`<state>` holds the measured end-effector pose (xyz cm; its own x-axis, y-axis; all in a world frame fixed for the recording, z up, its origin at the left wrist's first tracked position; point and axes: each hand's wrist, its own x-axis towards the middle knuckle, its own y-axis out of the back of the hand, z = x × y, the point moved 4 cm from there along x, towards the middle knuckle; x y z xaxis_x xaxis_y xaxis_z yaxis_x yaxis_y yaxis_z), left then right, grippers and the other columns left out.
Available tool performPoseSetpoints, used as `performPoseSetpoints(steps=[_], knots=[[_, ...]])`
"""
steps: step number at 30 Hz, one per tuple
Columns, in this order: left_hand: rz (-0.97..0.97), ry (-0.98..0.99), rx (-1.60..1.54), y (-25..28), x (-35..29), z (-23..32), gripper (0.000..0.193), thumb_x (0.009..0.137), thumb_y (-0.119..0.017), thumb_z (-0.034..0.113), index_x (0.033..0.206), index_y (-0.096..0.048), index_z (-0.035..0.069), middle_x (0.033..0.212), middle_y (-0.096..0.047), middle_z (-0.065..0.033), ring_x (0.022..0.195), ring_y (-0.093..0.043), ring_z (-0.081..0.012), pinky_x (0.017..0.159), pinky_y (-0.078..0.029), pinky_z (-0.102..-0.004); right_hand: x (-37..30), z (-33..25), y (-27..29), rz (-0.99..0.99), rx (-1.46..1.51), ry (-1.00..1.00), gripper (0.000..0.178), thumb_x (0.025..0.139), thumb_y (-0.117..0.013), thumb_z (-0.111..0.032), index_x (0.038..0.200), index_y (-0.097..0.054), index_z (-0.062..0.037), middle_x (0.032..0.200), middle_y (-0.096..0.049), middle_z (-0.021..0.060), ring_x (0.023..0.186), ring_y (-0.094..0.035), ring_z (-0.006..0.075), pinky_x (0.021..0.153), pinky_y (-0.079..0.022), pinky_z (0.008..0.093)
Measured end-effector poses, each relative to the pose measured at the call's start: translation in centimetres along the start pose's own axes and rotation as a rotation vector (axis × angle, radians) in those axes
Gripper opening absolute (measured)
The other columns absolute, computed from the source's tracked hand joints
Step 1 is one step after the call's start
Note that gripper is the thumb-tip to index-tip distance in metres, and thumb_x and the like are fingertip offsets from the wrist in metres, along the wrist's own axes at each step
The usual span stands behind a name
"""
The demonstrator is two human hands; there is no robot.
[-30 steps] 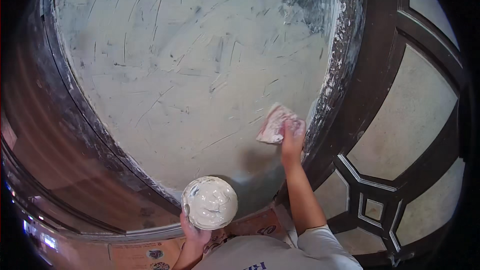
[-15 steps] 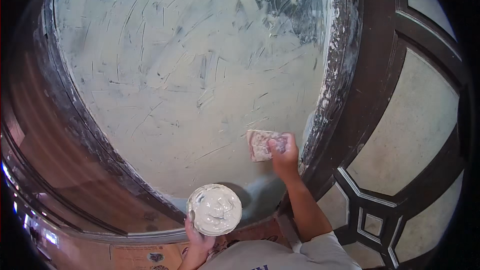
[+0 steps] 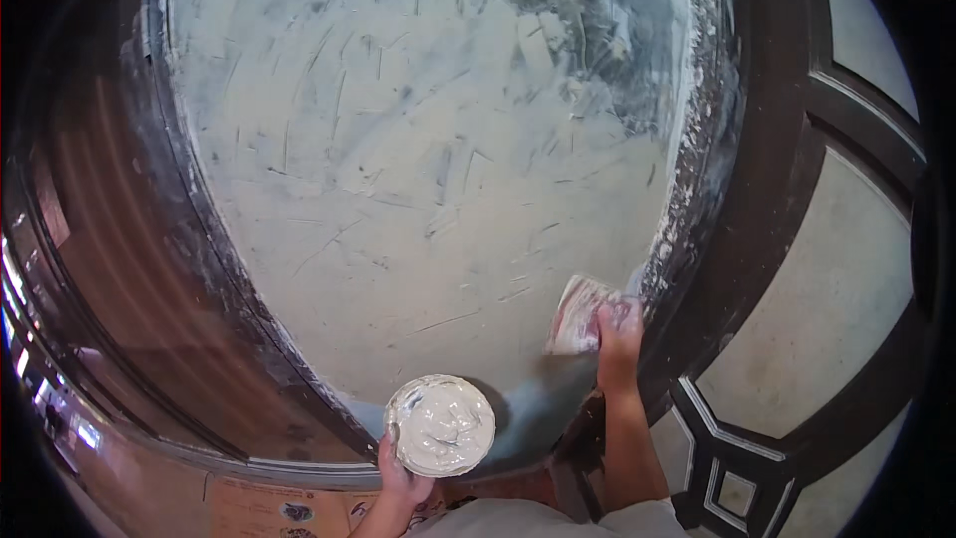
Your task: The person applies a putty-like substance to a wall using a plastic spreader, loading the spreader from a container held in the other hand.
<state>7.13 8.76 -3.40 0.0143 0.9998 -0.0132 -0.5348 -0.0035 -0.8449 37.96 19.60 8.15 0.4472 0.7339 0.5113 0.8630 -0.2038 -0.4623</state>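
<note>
Here, left fingers (image 3: 391, 437) hold a tub (image 3: 400, 395); right fingers (image 3: 623, 313), a flat tool (image 3: 578, 317).

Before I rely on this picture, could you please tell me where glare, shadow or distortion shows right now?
Head view: white glints on the glossy paste; head view: a soft shadow beside it on the plastered surface; head view: blown-out bright patches at lower left; head view: fisheye bending of the dark panelling, with blackened corners.

dark lattice frame (image 3: 851, 413), pale panels (image 3: 822, 309), orange-brown cardboard (image 3: 244, 510)
</note>
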Motion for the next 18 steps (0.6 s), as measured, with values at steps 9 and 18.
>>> performPoseSetpoints(steps=[9,18], knots=[[-0.011,0.062,0.077,-1.3,0.1,-0.9,0.067,0.101,-0.030,0.057,0.149,-0.030,0.010,0.149,-0.040,-0.0139,0.134,-0.044,-0.0325,0.112,-0.037,-0.0471,-3.1,-2.6,-5.7,-0.873,-0.774,-0.267,0.039,0.082,-0.075,-0.026,0.111,-0.057,-0.0049,0.094,-0.068,0.0156,0.088,-0.066,0.0251,0.079,-0.051,0.0359],[0.060,0.120,0.141,-0.4,-0.3,-1.3,0.070,0.101,-0.025,0.058,0.151,-0.026,0.009,0.153,-0.035,-0.0133,0.139,-0.037,-0.0310,0.116,-0.031,-0.0452,-5.0,0.1,-6.5,-0.964,-0.814,-0.261,0.048,0.081,-0.074,-0.031,0.120,-0.057,-0.0071,0.097,-0.067,0.0183,0.090,-0.065,0.0348,0.082,-0.051,0.0411]])
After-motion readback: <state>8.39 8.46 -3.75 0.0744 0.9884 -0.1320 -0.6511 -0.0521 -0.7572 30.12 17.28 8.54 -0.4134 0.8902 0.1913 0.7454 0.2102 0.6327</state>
